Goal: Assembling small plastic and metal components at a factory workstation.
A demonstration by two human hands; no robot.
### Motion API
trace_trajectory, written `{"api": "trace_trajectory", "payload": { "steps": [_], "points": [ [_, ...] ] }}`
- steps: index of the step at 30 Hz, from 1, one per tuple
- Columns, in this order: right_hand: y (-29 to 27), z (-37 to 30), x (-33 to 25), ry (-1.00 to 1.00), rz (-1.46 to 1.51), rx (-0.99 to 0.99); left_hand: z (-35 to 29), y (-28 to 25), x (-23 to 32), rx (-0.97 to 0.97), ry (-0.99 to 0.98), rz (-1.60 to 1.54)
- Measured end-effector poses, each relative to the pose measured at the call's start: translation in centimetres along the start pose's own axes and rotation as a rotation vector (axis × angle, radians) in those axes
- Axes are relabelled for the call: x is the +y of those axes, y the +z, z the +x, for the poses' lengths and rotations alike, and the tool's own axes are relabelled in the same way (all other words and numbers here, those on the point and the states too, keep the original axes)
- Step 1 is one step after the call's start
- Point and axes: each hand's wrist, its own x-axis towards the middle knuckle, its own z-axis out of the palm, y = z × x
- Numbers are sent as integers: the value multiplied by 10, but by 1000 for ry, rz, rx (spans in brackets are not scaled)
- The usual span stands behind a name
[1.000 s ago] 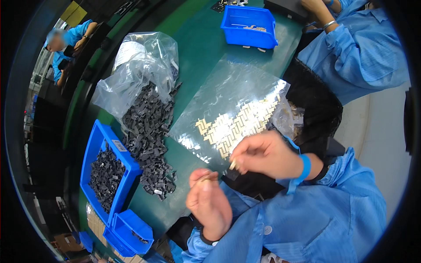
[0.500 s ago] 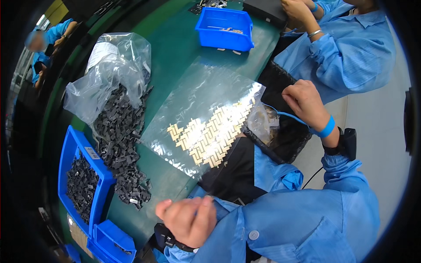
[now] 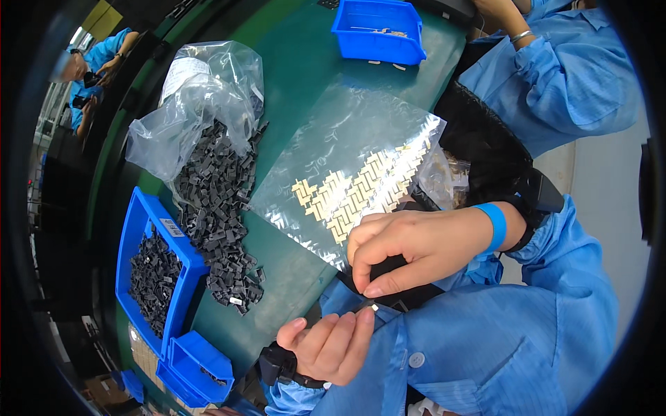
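Observation:
My left hand [image 3: 331, 348] is at the bottom centre, palm up with its fingers curled. At its fingertips sits a tiny dark part with a pale tip [image 3: 374, 307]; most of it is hidden. Just above, my right hand [image 3: 420, 246] reaches in from the right, thumb and forefinger pinched close to that part. What lies inside this pinch is too small to make out. Beyond the right hand, a clear plastic bag [image 3: 326, 128] lies flat on the green table [image 3: 295, 291]. Rows of small cream-coloured pieces [image 3: 361, 187] are laid out on the bag in a slanting pattern.
Left of the bag, a heap of small dark-grey plastic parts [image 3: 218, 201] spills from a crumpled clear bag [image 3: 208, 90]. Blue bins [image 3: 196, 277] stand at the left; another blue bin [image 3: 378, 41] is at the back. A co-worker in blue [image 3: 555, 83] sits at the upper right.
My right hand has moved from the right down to my left hand, its fingers now meeting in a pinch. The view has shifted slightly, so the table's things appear further right.

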Motion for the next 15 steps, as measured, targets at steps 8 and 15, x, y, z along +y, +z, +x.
{"api": "trace_trajectory", "payload": {
  "steps": [8, 15],
  "points": [
    [-2, 6, 0, 40, -3, -116, 3, -3, -1, -54, 20, -5],
    [2, 15, 7, -115, -627, 370, 8, 5, -18, -223, -400, 169]
  ]
}}
